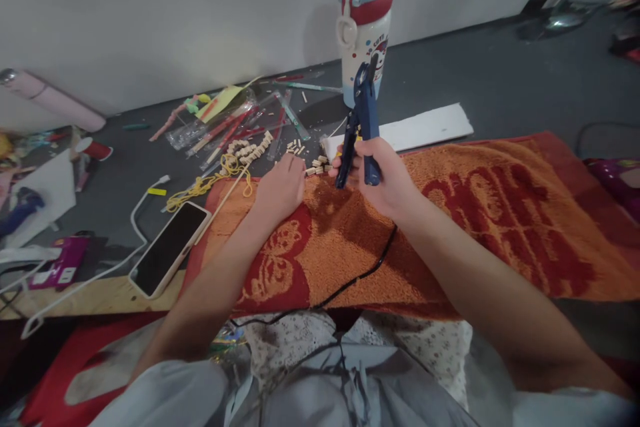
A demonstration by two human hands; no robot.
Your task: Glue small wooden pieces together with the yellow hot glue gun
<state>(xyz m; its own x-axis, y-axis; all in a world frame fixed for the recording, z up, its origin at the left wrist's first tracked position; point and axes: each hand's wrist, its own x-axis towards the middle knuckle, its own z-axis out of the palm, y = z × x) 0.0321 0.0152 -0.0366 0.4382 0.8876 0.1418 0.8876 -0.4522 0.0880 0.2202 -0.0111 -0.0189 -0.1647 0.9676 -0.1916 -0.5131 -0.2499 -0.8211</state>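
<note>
My right hand (pixel 383 170) is closed around a dark blue two-handled tool (pixel 369 117), like pliers or a cutter. The tool points upward, handles spread apart at the bottom; its exact kind is unclear. My left hand (pixel 283 183) lies at the upper edge of the orange towel (pixel 350 247), fingers curled down. What its fingertips hold, if anything, is hidden. Small pale stick pieces (pixel 316 165) lie just right of that hand, and a curved row of them (pixel 257 149) is to its left, near a yellow cord (pixel 205 187) and a thin stick (pixel 223 203).
Behind the tool stands a white bottle (pixel 357 40) with a red band. A white strip (pixel 425 127) lies behind the towel. Wrapped sticks (pixel 225 130) are scattered near the wall. At left are a phone (pixel 170 250), a white cable (pixel 133 213) and a thread spool (pixel 94 149). A black cord (pixel 360 275) crosses the towel.
</note>
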